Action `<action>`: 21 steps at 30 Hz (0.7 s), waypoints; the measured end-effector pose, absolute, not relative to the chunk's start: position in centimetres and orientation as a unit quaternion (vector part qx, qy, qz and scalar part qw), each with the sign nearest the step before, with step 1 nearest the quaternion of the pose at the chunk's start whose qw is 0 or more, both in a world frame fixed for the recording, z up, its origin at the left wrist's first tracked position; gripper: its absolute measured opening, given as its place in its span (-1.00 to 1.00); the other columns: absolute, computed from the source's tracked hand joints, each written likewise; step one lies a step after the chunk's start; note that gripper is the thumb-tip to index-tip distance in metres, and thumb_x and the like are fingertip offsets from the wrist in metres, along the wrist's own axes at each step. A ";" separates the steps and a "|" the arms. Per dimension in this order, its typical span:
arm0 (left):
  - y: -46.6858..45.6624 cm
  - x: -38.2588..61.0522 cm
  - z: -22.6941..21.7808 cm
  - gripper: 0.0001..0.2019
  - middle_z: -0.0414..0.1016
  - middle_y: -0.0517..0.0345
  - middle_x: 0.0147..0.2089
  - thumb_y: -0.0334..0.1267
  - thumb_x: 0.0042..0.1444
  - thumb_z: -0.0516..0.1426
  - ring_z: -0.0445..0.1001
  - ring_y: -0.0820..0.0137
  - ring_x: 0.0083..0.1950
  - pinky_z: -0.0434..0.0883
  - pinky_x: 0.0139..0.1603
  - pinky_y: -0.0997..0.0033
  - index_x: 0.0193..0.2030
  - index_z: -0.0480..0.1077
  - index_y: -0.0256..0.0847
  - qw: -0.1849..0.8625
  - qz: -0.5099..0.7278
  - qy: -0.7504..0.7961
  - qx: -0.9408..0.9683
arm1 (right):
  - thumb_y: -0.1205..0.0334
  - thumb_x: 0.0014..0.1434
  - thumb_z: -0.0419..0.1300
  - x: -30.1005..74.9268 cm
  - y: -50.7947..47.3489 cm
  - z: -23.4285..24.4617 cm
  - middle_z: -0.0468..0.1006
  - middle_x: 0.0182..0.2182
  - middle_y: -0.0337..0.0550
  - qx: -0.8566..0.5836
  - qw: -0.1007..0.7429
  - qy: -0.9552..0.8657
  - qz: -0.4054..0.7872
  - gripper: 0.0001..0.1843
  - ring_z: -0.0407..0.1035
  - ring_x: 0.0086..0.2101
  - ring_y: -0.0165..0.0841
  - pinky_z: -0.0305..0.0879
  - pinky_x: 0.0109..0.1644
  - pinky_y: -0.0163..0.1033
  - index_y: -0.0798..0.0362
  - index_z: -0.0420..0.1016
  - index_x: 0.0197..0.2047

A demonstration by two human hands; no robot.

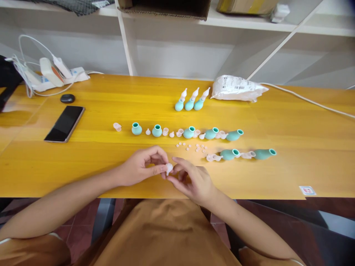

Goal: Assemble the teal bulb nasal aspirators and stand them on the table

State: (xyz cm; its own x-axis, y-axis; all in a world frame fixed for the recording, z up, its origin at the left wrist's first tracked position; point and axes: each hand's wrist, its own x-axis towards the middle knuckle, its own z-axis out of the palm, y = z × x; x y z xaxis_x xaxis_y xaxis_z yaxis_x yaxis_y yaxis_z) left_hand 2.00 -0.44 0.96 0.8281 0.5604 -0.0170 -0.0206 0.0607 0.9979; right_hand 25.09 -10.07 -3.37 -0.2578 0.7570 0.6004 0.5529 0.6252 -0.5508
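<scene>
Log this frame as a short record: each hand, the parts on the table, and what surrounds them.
Left hand: pinching a small white piece
Right hand: fingertips close beside it; contact unclear
Loose teal bulbs: seven, mouths open
Tipped bulbs: three, grouped behind
Small discs: scattered beyond the hands
Left side: phone, mouse
Back right: plastic package

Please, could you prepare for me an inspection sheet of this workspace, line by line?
Surface: yellow wooden table, small card near its front edge.
Job's things: seven separate teal bulbs, pale fittings, tiny discs; behind, three bulbs with pale nozzles.
Clutter: phone, black mouse, white package.
Hands: left hand pinches a pale piece; right hand beside it, contact unclear.
Cables: white leads around power strip, left; white cable, back right.
Surroundings: white shelving, cardboard boxes.
</scene>
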 end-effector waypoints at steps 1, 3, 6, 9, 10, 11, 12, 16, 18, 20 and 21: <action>-0.4 2.0 1.0 -0.79 0.65 0.14 -0.10 -0.13 0.47 0.30 0.68 0.41 -0.12 0.56 0.00 0.36 -0.01 0.43 -0.19 0.696 0.207 0.206 0.656 | 0.19 0.56 0.31 25.1 -10.1 -3.3 0.72 -0.23 -0.21 -0.417 0.443 -0.786 0.112 -0.49 0.50 -0.53 -0.50 0.54 -0.39 -0.38 0.01 0.29 0.45; -0.4 2.0 1.0 -0.79 0.68 0.13 -0.09 -0.13 0.45 0.32 0.69 0.39 -0.09 0.56 0.03 0.35 -0.02 0.42 -0.18 0.686 0.202 0.208 0.668 | 0.18 0.56 0.32 25.1 -10.1 -3.2 0.71 -0.24 -0.20 -0.418 0.437 -0.790 0.100 -0.57 0.50 -0.52 -0.49 0.52 -0.39 -0.37 0.03 0.36 0.38; -0.4 2.0 0.8 -0.76 0.70 0.16 -0.12 -0.12 0.42 0.35 0.70 0.37 -0.07 0.55 0.07 0.32 -0.03 0.40 -0.15 0.660 0.181 0.218 0.696 | 0.20 0.54 0.34 25.1 -10.0 -3.1 0.67 -0.28 -0.19 -0.418 0.417 -0.804 0.071 -0.67 0.51 -0.50 -0.45 0.48 -0.39 -0.34 0.06 0.44 0.26; -0.4 2.1 0.7 -0.75 0.73 0.18 -0.12 -0.09 0.42 0.35 0.71 0.36 -0.06 0.56 0.06 0.31 -0.02 0.41 -0.14 0.632 0.162 0.220 0.725 | 0.29 0.51 0.36 25.1 -10.0 -3.0 0.67 -0.26 -0.16 -0.406 0.409 -0.816 0.053 -0.75 0.52 -0.46 -0.44 0.47 -0.39 -0.33 0.06 0.47 0.18; -0.4 2.0 0.8 -0.75 0.74 0.17 -0.10 -0.08 0.42 0.35 0.71 0.35 -0.06 0.57 0.05 0.31 0.00 0.42 -0.13 0.617 0.157 0.218 0.739 | 0.32 0.49 0.36 25.1 -10.0 -2.9 0.68 -0.24 -0.14 -0.403 0.408 -0.817 0.051 -0.75 0.53 -0.45 -0.44 0.47 -0.39 -0.33 0.05 0.47 0.16; -0.3 1.8 0.9 -0.76 0.75 0.17 -0.08 -0.08 0.42 0.34 0.72 0.35 -0.05 0.58 0.04 0.31 0.03 0.43 -0.12 0.593 0.158 0.216 0.760 | 0.34 0.48 0.36 25.1 -10.0 -2.8 0.68 -0.21 -0.12 -0.402 0.409 -0.817 0.052 -0.75 0.52 -0.45 -0.44 0.48 -0.39 -0.32 0.04 0.47 0.15; -0.1 1.5 1.1 -0.79 0.75 0.17 -0.07 -0.09 0.44 0.32 0.73 0.34 -0.05 0.59 0.03 0.31 0.04 0.46 -0.11 0.553 0.169 0.216 0.787 | 0.36 0.47 0.36 25.1 -10.0 -2.7 0.69 -0.19 -0.10 -0.402 0.413 -0.815 0.056 -0.74 0.52 -0.44 -0.44 0.48 -0.39 -0.32 0.03 0.47 0.15; 2.0 -1.0 2.8 -0.89 0.75 0.24 -0.10 -0.23 0.50 0.17 0.70 0.33 -0.04 0.57 0.10 0.18 -0.03 0.56 -0.01 0.223 0.369 0.220 0.875 | 0.44 0.43 0.34 25.0 -10.1 -2.5 0.66 -0.17 -0.09 -0.407 0.436 -0.800 0.060 -0.71 0.48 -0.46 -0.46 0.47 -0.43 -0.32 0.01 0.45 0.13; 3.8 -2.6 3.8 -0.85 0.71 0.22 -0.01 -0.22 0.51 0.11 0.65 0.29 0.06 0.54 0.23 0.09 0.05 0.53 0.02 0.097 0.453 0.325 0.824 | 0.45 0.43 0.33 24.9 -10.0 -2.5 0.66 -0.17 -0.09 -0.410 0.435 -0.800 0.053 -0.72 0.48 -0.46 -0.46 0.48 -0.44 -0.32 0.01 0.45 0.12; 5.6 -3.8 4.3 -0.75 0.62 0.11 0.19 -0.22 0.49 0.09 0.58 0.23 0.22 0.51 0.31 0.06 0.22 0.47 -0.03 0.021 0.407 0.442 0.799 | 0.45 0.43 0.32 24.8 -10.0 -2.6 0.66 -0.16 -0.07 -0.411 0.432 -0.801 0.049 -0.72 0.50 -0.44 -0.45 0.50 -0.43 -0.33 0.01 0.45 0.12; 6.3 -4.2 4.4 -0.67 0.56 -0.01 0.28 -0.22 0.45 0.10 0.53 0.13 0.30 0.49 0.35 0.01 0.29 0.43 -0.12 -0.008 0.354 0.479 0.803 | 0.45 0.43 0.32 24.8 -10.0 -2.6 0.67 -0.15 -0.06 -0.411 0.432 -0.801 0.051 -0.72 0.51 -0.43 -0.44 0.51 -0.42 -0.33 0.00 0.45 0.12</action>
